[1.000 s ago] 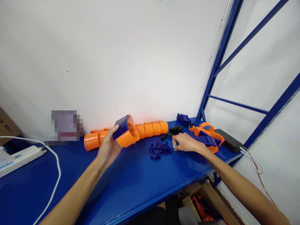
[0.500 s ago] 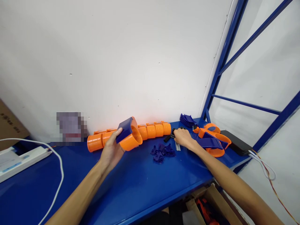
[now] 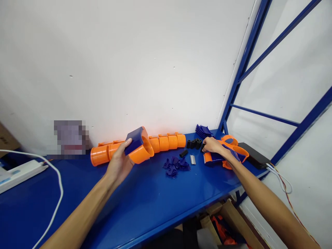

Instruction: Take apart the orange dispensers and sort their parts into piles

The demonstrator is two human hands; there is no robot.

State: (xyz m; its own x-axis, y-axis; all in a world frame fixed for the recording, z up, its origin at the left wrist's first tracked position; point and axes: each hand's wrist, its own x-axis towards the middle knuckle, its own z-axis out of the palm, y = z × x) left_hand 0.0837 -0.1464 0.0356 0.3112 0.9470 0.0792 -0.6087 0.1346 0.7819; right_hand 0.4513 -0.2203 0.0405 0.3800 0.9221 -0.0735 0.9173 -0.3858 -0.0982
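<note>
two hands over a blue shelf, one holding an orange-and-blue part, one at a cluster of black cylinders.
left hand (image 3: 119, 163), centre-left of the frame, has its fingers wrapped around the orange funnel part (image 3: 140, 149) with its blue block, lifted just in front of the row of orange rings (image 3: 166, 142). right hand (image 3: 212, 145), right of centre, has fingers curled at the black cylinders (image 3: 194, 143); whether it grips one i cannot tell. purple pieces (image 3: 176, 165) and a small metal piece (image 3: 192, 159) lie between the hands.
</note>
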